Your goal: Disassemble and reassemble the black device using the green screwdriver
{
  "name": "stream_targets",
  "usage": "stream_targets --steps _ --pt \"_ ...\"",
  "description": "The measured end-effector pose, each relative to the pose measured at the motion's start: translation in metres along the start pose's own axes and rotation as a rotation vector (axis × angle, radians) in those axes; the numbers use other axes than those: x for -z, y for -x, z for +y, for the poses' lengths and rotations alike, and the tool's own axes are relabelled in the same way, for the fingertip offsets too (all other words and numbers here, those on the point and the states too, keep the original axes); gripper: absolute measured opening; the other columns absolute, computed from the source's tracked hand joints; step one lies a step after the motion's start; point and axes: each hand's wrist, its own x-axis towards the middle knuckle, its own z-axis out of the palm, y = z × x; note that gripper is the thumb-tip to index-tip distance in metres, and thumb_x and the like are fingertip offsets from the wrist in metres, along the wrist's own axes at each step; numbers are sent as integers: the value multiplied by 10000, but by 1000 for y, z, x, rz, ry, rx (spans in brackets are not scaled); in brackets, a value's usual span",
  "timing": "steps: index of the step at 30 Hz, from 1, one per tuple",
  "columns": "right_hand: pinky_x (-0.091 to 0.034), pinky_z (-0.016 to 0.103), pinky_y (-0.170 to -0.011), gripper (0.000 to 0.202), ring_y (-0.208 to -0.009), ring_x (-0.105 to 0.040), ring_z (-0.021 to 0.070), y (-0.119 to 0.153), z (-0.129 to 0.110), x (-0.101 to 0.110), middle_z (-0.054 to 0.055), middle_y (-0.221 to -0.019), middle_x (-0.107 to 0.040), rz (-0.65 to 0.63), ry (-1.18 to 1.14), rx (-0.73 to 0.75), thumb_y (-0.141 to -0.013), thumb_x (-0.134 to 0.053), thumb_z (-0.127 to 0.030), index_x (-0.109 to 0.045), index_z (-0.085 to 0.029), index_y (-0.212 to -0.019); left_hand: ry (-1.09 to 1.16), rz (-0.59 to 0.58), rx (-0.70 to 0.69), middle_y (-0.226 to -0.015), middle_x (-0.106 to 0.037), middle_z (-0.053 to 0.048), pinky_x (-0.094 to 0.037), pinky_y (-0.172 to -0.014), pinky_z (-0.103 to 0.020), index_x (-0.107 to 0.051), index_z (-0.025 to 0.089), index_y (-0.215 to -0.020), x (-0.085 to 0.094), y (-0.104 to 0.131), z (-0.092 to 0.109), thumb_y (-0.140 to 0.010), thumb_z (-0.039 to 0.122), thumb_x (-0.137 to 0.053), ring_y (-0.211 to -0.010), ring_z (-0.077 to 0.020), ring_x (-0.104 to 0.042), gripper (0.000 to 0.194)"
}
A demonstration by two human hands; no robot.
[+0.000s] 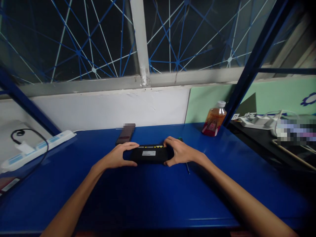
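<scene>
A flat black box-shaped device (149, 158) with a white label and a row of yellow-marked spots along its far edge is in the middle of the blue table (148, 197). My left hand (120, 155) grips its left end, thumb at the near side and fingers at the far side. At the opposite end, my right hand (180, 151) clasps the device the same way. Partly hidden behind my right hand is what looks like a screwdriver; its thin shaft (188, 168) sticks out below the wrist and a green end shows above.
A dark phone-like slab (126, 133) lies behind my left hand. A drink bottle (214, 118) with a white cap stands at the back right. On the left is a white power strip (39, 149) with a black cable. Blue frame posts (247, 72) rise at both sides.
</scene>
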Motion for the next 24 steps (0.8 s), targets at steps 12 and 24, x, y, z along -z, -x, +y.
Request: stream_targets --steps 12,24 --pt "-470 399 -794 627 -969 -577 276 0 1 6 108 -1126 -580 5 5 20 -557 -791 -584 -583 -169 -979 -108 3 16 -1421 -476 -47 -309 -1041 -570 -462 375 -1371 -4 1 0 -723 536 -683 -1277 -360 -424 704" --pt "-455 369 -748 547 -901 -574 252 0 -4 4 83 -1040 -588 21 15 44 -536 -792 -531 -547 -181 -879 -86 -5 25 -1441 -449 -41 -291 -1045 -579 -443 388 -1384 -4 1 2 -727 497 -678 -1289 -376 -410 706"
